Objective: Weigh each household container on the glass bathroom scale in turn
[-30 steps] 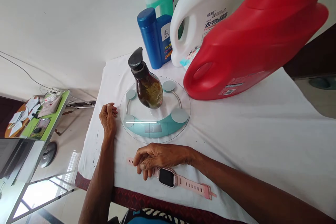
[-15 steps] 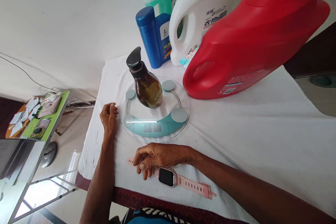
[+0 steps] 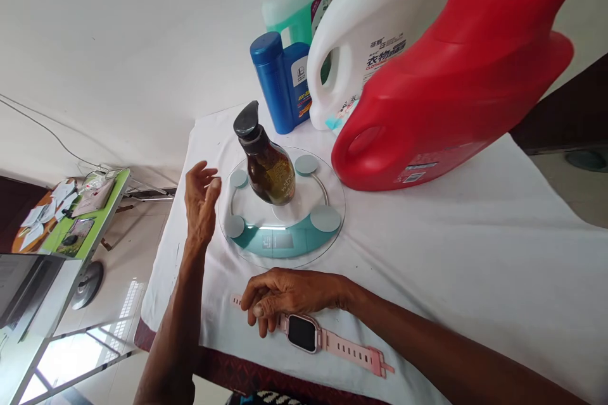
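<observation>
My left hand (image 3: 202, 202) is raised beside the left rim of a round glass scale (image 3: 280, 243), fingers apart and holding nothing. On the scale stands a dark brown pump bottle (image 3: 270, 174) with a black pump head, upright and untouched. My right hand (image 3: 289, 291) rests over one end of a pink smartwatch (image 3: 301, 333), its fingers loosely bent and not gripping the strap. The watch lies flat with its dark screen up, and the hand hides part of the strap. A small display sits in the scale's teal band.
Behind the scale stand a blue bottle (image 3: 282, 82), a white jug (image 3: 365, 44) and a green jug (image 3: 297, 12). A large red jug (image 3: 427, 101) stands at the right. White cloth (image 3: 451, 253) covers the table. Off to the left is a green desk (image 3: 102, 218) with papers.
My left hand has lifted slightly and its curled fingers have spread. My right hand stays by the watch. The whole view has shifted a little downward in the picture.
</observation>
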Tool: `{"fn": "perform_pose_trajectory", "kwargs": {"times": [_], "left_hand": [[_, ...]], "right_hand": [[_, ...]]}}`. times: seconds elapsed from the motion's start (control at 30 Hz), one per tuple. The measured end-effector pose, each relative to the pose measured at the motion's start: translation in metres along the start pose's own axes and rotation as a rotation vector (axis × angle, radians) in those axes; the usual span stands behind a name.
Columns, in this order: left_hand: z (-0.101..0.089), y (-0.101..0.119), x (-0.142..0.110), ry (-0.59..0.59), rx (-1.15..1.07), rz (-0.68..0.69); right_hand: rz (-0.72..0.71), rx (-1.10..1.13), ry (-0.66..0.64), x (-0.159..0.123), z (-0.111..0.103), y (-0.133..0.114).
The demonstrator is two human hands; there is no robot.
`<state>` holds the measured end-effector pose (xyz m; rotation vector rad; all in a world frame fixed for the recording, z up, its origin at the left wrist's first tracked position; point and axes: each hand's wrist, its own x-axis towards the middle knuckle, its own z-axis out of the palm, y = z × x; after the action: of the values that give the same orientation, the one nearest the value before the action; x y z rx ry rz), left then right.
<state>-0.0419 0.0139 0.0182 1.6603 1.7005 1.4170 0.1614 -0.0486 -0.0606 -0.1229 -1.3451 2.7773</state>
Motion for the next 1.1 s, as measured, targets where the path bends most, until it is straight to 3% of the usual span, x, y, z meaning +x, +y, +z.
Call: {"fn": "perform_pose_trajectory", "kwargs": {"times": [0.1, 0.27, 0.37, 0.5, 0.63, 0.73, 0.83, 0.97, 1.1], "left_hand": [[0.019, 0.027, 0.008, -0.157, -0.033, 0.088], [0.043, 0.048, 0.009, -0.335, -0.006, 0.006], [0.050, 0.052, 0.003, -0.315, 0.109, 0.041], [0.063, 0.051, -0.008, -0.195, 0.228, 0.088], [0.063, 0.047, -0.004, -0.127, 0.172, 0.010], [0.048, 0.039, 0.030, 0.035, 0.106, -0.030], [0.031, 0.019, 0.090, 0.242, 0.157, 0.023], [0.023, -0.021, 0.173, 0.311, 0.200, -0.029], [0.034, -0.053, 0.222, 0.347, 0.234, -0.114]], "right_hand": [[-0.002, 0.003, 0.008, 0.000, 0.000, 0.002], [0.011, 0.036, 0.012, 0.003, 0.000, 0.006], [0.011, 0.030, 0.011, 0.005, -0.001, 0.008], [0.011, 0.018, 0.027, 0.006, -0.003, 0.010], [0.021, -0.003, 0.059, 0.002, -0.002, 0.009], [0.032, -0.074, 0.099, -0.001, -0.002, 0.007], [0.063, -0.129, 0.139, -0.003, -0.001, 0.003], [0.096, -0.246, 0.203, -0.004, -0.001, -0.001], [0.122, -0.312, 0.189, -0.007, -0.002, -0.003]]}}
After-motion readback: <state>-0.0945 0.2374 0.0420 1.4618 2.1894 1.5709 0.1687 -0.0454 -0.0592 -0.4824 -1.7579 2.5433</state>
